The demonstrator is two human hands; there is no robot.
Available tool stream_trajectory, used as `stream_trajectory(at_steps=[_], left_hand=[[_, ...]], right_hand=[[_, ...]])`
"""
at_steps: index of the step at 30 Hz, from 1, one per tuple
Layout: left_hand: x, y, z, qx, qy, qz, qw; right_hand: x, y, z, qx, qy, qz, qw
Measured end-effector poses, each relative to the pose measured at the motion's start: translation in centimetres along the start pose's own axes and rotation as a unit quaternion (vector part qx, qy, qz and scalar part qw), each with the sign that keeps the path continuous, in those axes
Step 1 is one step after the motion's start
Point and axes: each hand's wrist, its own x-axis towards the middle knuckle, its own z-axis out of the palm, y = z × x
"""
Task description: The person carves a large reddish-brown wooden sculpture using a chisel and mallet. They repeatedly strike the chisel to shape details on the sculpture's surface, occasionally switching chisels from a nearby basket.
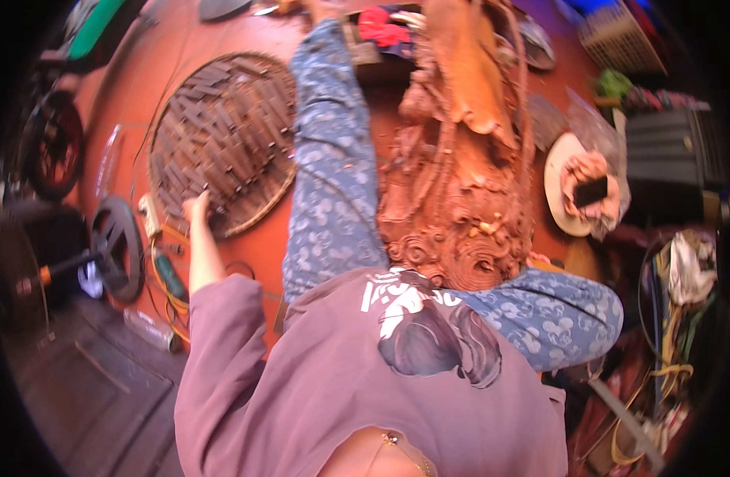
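On my left lies a round woven tray (pixel 292 176) full of slim, dark brown pieces (pixel 222 131) that look like carving chisels. My left hand (pixel 196 208) reaches to the tray's near left part, among the ends of these pieces. Its fingers look drawn together, but what they hold is too small to make out. A large reddish-brown wood carving (pixel 468 191) with curls and swirls rests between my legs, its near end close to my lap. My right hand does not show.
Beside the tray are a power strip (pixel 149 216), a green-bodied tool (pixel 169 277) with an orange cord, and a black wheel-shaped part (pixel 117 248). To the right sit a pale hat (pixel 561 187) with a dark phone-like object (pixel 591 191), plastic bags and a dark crate (pixel 668 147).
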Motion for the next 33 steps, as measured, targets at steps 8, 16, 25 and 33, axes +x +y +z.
stream_trajectory(at_steps=[8, 16, 25, 33], left_hand=[[-13.2, 13.5, -6.8, -0.192, -0.085, 0.228, 0.951], [-47.3, 27.2, -2.8, -0.114, -0.541, 0.616, 0.561], [-58.0, 27.3, 5.6, 0.002, -0.658, 0.654, 0.373], [-56.8, 27.6, 8.8, -0.061, -0.582, 0.656, 0.477]], right_hand=[[-2.4, -3.3, 3.6, 0.057, -0.029, 0.071, 0.995], [3.3, -13.9, 8.0, 0.029, 0.031, 0.304, 0.952], [10.4, -21.6, 5.9, -0.055, -0.107, 0.246, 0.962], [11.7, -23.2, 9.8, -0.080, -0.173, 0.243, 0.951]])
